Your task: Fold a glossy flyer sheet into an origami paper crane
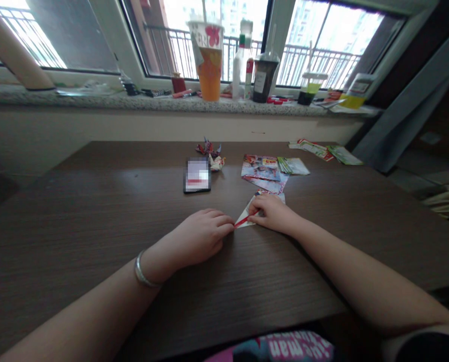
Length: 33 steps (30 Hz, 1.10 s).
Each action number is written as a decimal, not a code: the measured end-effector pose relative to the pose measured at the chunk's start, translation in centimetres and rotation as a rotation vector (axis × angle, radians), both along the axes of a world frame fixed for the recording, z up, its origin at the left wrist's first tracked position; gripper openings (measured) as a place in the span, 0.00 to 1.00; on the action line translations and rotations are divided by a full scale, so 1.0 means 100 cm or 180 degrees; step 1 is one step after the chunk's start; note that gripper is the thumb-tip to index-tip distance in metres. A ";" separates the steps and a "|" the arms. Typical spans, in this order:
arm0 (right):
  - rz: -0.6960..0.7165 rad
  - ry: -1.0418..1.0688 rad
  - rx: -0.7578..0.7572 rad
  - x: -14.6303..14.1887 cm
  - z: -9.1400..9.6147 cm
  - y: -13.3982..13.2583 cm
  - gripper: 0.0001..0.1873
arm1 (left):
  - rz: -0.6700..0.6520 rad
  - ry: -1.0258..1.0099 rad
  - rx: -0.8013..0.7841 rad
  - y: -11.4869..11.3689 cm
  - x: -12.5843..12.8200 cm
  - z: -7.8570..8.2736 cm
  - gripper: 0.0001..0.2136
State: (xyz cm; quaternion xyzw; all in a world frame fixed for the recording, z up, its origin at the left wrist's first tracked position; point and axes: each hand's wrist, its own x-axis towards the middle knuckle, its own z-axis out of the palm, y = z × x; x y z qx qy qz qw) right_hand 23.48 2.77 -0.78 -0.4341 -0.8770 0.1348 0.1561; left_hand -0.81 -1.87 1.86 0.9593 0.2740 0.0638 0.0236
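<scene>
A folded sheet of paper (243, 217), pale with a red strip, lies on the brown table (134, 301) and comes to a narrow point at its left end. My left hand (202, 234), with a silver bangle at the wrist, has its fingertips closed on that point. Fingers bent, my right hand (271, 213) pinches the paper's middle and covers part of it. Printed color shows at the sheet's far edge, beyond my right hand. Just behind the paper lie printed leaflets (261, 167) in a loose pile.
A phone (197, 176) with a blurred screen lies beyond my left hand. Beside it sit two small folded paper shapes, one dark red (208, 148), one pale (216, 162). More leaflets (313, 149) lie far right. Cups and bottles, including an orange drink (210, 73), line the windowsill (152, 103).
</scene>
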 end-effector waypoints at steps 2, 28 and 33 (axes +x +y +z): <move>-0.0004 -0.0004 0.0000 0.000 0.000 0.000 0.05 | 0.0017 -0.0028 -0.0069 0.001 -0.002 0.000 0.15; 0.0621 -0.0145 0.1518 0.000 0.003 -0.008 0.09 | -0.0057 -0.0206 0.0294 -0.002 0.002 -0.011 0.11; 0.0483 -0.0425 0.1551 -0.002 0.008 -0.015 0.13 | -0.0096 -0.0256 0.0402 -0.008 0.003 -0.009 0.15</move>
